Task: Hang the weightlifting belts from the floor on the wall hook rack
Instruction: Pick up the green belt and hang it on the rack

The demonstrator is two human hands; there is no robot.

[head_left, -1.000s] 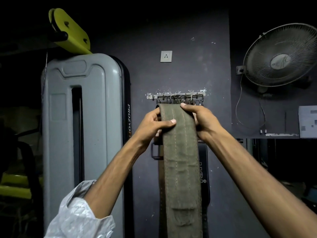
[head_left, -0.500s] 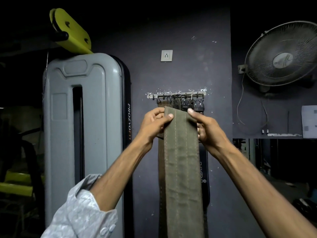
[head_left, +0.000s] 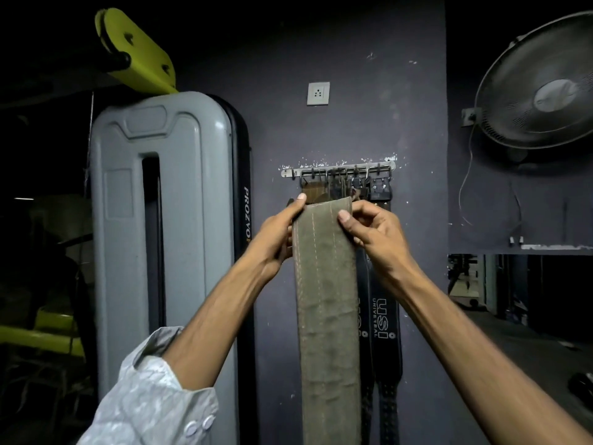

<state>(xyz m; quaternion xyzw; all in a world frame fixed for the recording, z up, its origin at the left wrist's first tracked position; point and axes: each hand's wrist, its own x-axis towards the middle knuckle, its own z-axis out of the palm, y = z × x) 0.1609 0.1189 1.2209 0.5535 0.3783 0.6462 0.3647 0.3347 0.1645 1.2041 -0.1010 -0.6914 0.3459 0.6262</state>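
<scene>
A long olive-green weightlifting belt (head_left: pixel 327 300) hangs straight down in front of the dark wall. My left hand (head_left: pixel 276 234) grips its upper left edge and my right hand (head_left: pixel 369 228) pinches its upper right edge. The belt's top end sits just below the metal hook rack (head_left: pixel 288 172) screwed to the wall. Several belt buckles hang from the rack's hooks, and a black belt marked USI (head_left: pixel 383 319) hangs behind the green one. Whether the green belt is caught on a hook is hidden.
A tall grey gym-machine cover (head_left: pixel 160 252) stands left of the rack, with a yellow-green bracket (head_left: pixel 134 49) above it. A wall fan (head_left: pixel 545 85) hangs at upper right, a socket (head_left: pixel 318 93) above the rack, and a dark ledge (head_left: pixel 552 248) at right.
Both hands and the belt's top end have come down from rack height to just below it, uncovering the buckles on the hooks. My right thumb has shifted onto the belt's front.
</scene>
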